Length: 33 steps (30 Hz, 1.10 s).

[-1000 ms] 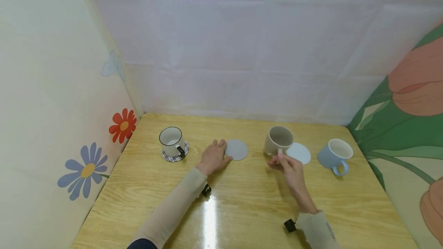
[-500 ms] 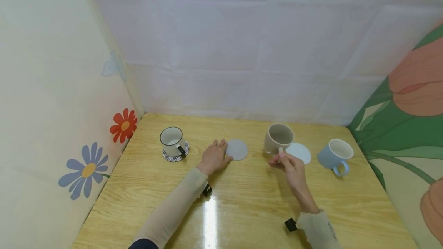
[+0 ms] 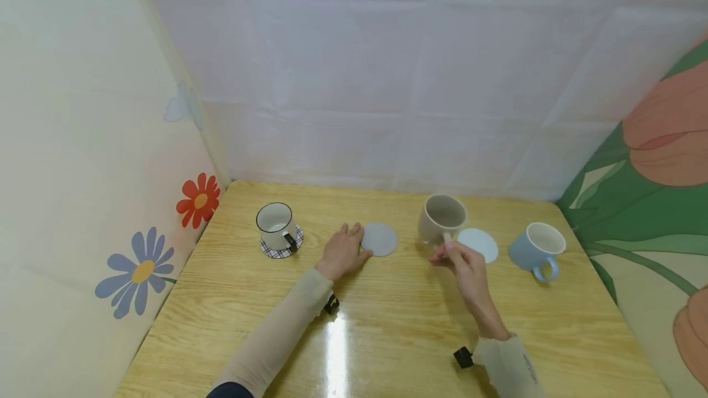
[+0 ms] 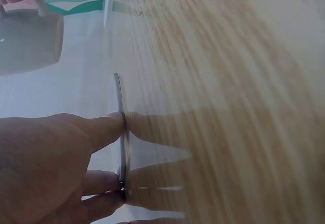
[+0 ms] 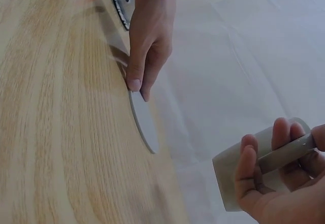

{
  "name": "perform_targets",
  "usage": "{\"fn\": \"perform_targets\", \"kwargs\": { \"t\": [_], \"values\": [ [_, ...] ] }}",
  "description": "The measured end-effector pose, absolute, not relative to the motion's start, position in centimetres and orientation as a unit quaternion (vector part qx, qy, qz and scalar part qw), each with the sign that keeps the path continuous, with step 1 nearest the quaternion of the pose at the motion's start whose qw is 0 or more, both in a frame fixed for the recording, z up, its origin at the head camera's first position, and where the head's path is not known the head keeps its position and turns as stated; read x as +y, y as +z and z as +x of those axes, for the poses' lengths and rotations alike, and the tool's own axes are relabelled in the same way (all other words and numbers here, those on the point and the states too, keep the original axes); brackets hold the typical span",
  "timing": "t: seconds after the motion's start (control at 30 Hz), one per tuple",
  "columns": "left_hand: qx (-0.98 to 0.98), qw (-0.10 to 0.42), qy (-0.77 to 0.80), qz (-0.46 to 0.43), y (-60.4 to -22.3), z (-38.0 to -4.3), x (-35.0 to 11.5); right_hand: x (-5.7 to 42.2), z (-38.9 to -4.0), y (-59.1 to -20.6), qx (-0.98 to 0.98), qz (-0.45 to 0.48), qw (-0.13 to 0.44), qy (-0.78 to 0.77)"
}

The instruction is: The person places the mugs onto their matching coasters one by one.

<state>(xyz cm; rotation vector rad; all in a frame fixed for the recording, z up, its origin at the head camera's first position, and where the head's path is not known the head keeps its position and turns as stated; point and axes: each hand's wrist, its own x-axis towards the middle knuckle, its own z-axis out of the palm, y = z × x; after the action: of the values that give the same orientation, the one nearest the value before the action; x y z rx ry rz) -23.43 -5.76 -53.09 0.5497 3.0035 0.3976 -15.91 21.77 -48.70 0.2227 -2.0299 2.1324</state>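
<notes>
In the head view my right hand (image 3: 467, 266) pinches the handle of a beige-grey mug (image 3: 442, 217). The right wrist view shows fingers (image 5: 246, 168) around that handle, and the mug (image 5: 228, 176) is raised off the table with its opening tilted. Fairly straight, the thumb and fingers of my left hand (image 3: 343, 252) touch the left edge of a round grey coaster (image 3: 379, 239). From the left wrist, the coaster (image 4: 122, 132) appears edge-on, flat on the tabletop, the thumb and fingertips right at its rim.
A white mug with a black rim (image 3: 275, 223) stands on a checked coaster (image 3: 278, 252) at the left. Right of the beige-grey mug lies a pale blue coaster (image 3: 478, 245); farther right is a blue mug (image 3: 528, 250). A white sheet (image 3: 354, 109) hangs behind the wooden table (image 3: 387, 324).
The beige-grey mug in my right hand has moved slightly left and farther back, toward the grey coaster. My left hand has stayed at the coaster's edge.
</notes>
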Motion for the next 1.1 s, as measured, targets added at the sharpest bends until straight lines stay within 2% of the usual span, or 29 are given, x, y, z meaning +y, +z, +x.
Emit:
{"fn": "perform_targets", "kwargs": {
  "t": [1.1],
  "values": [
    [0.976, 0.034, 0.118, 0.178, -53.1, -23.4, -5.7, 20.0, -17.0, -49.5, -0.688, 0.101, 0.108, 0.711]
  ]
}}
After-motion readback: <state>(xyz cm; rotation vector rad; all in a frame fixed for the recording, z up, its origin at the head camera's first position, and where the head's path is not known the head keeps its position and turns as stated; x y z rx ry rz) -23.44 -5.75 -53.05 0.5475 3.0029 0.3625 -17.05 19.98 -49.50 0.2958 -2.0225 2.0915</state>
